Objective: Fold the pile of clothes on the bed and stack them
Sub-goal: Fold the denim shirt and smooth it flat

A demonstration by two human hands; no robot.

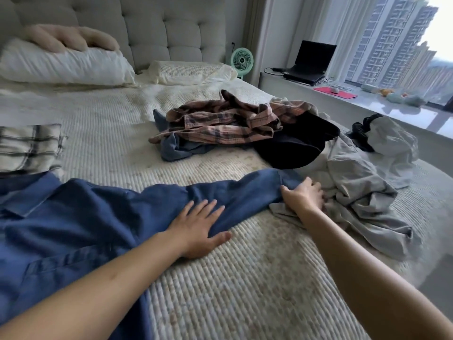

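Observation:
A blue shirt (81, 217) lies spread across the bed (245, 278), its sleeve stretched out to the right. My left hand (198, 229) presses flat on the sleeve with straight fingers. My right hand (304, 195) rests at the sleeve's cuff, fingers lying over the fabric edge. Beyond the sleeve sits a loose pile: a pink plaid shirt (228, 121), a grey-blue garment (176, 146) and a black garment (296, 143). A crumpled grey garment (362, 192) lies right of my right hand. A folded plaid cloth (27, 148) sits at the far left.
Pillows (66, 65) and a padded headboard (171, 28) are at the back. Past the bed's right edge, a windowsill holds a laptop (311, 62), a green fan (242, 60) and small items. More grey and black clothing (384, 138) lies near that edge.

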